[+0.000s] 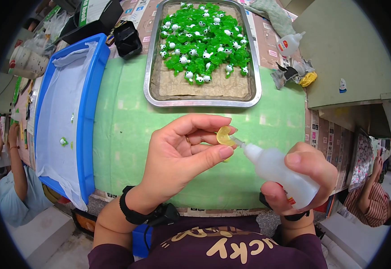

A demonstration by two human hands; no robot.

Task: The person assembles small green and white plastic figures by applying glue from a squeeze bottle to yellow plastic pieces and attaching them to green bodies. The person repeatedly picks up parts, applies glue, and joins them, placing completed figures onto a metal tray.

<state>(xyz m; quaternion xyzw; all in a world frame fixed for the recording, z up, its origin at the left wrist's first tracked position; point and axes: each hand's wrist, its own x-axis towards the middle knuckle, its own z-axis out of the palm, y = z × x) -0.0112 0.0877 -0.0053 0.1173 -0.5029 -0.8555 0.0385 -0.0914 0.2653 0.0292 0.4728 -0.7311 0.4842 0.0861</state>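
Between the thumb and fingers of my left hand (177, 157) is a small translucent yellow plastic piece (224, 136), curved like a petal or cup. My right hand (305, 175) grips a white squeeze bottle (281, 172), tilted so its thin nozzle points up and left. The nozzle tip meets the yellow piece or lies right beside it. Whether any liquid comes out is too small to see. Beyond my hands, a metal tray (204, 104) lined with brown paper carries a heap of small green pieces with white round-eyed heads (204, 45).
A green sheet (123, 134) covers the table. At left stands a blue bin (92, 112) lined with white, with a few small green-and-white pieces inside. Another squeeze bottle (289, 44), crumpled wrappers (294, 74) and a grey cloth (271, 15) lie at the back right. People work on both sides.
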